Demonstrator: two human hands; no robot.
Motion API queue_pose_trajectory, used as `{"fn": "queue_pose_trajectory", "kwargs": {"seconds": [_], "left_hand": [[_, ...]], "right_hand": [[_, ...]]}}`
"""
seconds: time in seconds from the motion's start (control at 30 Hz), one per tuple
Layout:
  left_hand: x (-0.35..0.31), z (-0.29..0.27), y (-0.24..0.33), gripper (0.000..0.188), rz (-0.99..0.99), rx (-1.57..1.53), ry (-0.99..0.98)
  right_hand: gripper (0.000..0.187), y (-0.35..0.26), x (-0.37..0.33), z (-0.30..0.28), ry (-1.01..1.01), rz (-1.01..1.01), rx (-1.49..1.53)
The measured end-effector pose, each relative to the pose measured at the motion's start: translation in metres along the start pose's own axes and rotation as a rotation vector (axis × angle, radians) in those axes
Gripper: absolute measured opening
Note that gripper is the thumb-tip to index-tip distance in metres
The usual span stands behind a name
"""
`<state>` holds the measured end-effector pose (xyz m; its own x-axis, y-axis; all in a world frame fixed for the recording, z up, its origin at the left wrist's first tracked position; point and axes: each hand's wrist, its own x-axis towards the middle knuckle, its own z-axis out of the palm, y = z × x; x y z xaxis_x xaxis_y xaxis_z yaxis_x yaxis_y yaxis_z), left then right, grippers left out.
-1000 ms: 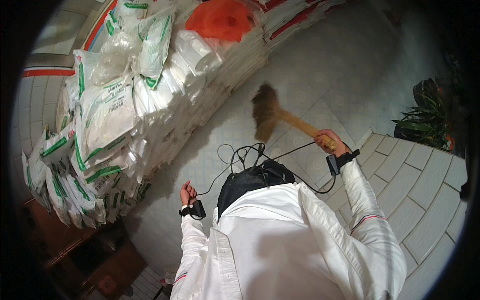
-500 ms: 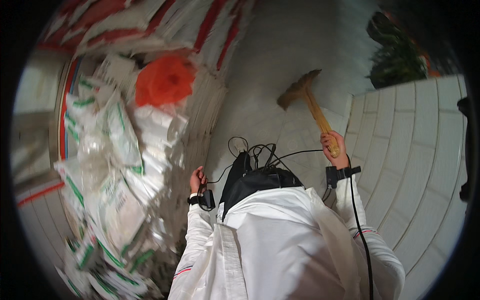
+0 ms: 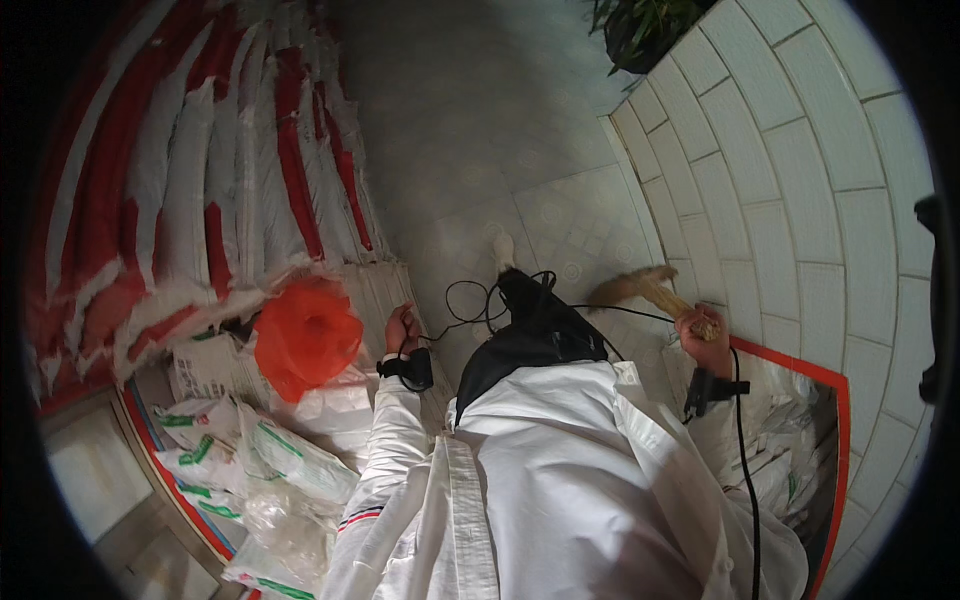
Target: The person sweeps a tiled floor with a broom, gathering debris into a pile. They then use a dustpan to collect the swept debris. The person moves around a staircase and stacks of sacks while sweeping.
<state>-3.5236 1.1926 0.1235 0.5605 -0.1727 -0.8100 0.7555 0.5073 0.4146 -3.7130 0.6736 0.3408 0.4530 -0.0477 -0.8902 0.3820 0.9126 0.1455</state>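
Note:
In my right hand (image 3: 702,330) is the wooden handle of a hand brush (image 3: 655,290). The brush's brown bristle head points left, over the floor, and looks blurred. My right fingers are wrapped round the handle. My left hand (image 3: 403,328) hangs with its fingers loosely curled in and nothing seen in them. It is beside a crumpled red plastic bag (image 3: 308,340), apart from it. The bag lies on top of white packages. Each wrist wears a black strapped device with a cable.
Tall stacks of red and white sacks (image 3: 205,170) stand at the left. White packages with green marks (image 3: 300,455) lie below them. A white tiled wall (image 3: 800,150) runs along the right, with a red-edged opening (image 3: 842,440) showing plastic packages. A plant (image 3: 645,30) stands at the far end.
My view has turned and moved forward along the floor. The brush has swung down and nearer to me, still in my right hand. The red-edged opening has come into view.

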Motion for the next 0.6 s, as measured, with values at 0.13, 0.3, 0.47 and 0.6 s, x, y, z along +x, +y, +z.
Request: {"fn": "queue_pose_trajectory", "kwargs": {"seconds": [0.13, 0.3, 0.47, 0.6], "left_hand": [[0.017, 0.028, 0.043, 0.022, 0.001, 0.007, 0.005], [0.034, 0.042, 0.082, 0.023, 0.079, 0.005, 0.023], [0.048, 0.076, 0.119, 0.020, 0.033, -0.051, 0.182], [0.077, 0.126, 0.165, 0.019, 0.000, 0.040, 0.169]], "right_hand": [[0.016, -0.027, 0.057, 0.003, 0.026, -0.079, 0.074], [0.015, -0.053, 0.172, 0.016, -0.223, -0.509, -1.355], [0.020, -0.038, 0.296, 0.103, 0.106, -0.088, -0.700], [0.014, 0.030, 0.348, 0.184, 0.054, 0.029, -0.508]]}}
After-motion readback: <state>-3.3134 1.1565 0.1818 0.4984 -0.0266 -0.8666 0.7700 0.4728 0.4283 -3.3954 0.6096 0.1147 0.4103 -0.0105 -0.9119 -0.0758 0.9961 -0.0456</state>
